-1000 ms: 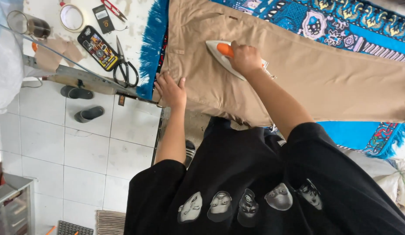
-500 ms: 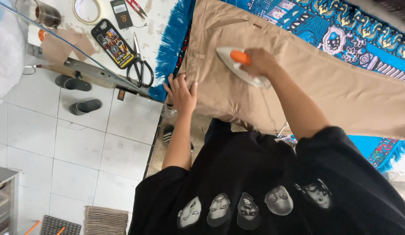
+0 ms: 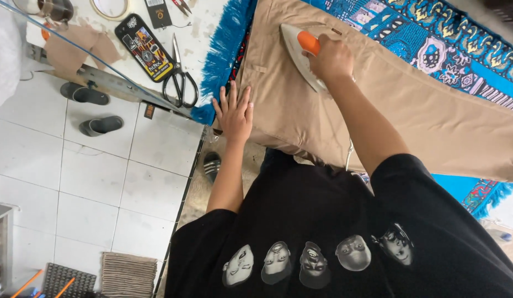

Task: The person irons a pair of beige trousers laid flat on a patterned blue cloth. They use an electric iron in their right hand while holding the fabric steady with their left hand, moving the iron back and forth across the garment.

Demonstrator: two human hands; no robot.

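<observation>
Tan trousers (image 3: 411, 116) lie spread on a blue patterned cloth with a fringe (image 3: 433, 38). My right hand (image 3: 332, 55) grips the orange handle of a white clothes iron (image 3: 300, 52) that rests on the trousers near the waistband. My left hand (image 3: 234, 113) lies flat, fingers spread, on the near edge of the trousers by the waistband, holding the fabric down. The iron's cord hangs down beside my right forearm.
Black-handled scissors (image 3: 179, 83), a phone in a patterned case (image 3: 142, 47), a tape roll (image 3: 110, 8) and brown paper pieces (image 3: 74, 49) lie on the white tabletop at left. Slippers (image 3: 99, 126) sit on the tiled floor below. A striped mat (image 3: 127, 273) lies near my feet.
The view has shifted so the table appears further right. The iron and my right hand stay near the waistband; my left hand remains pressed flat on the fabric.
</observation>
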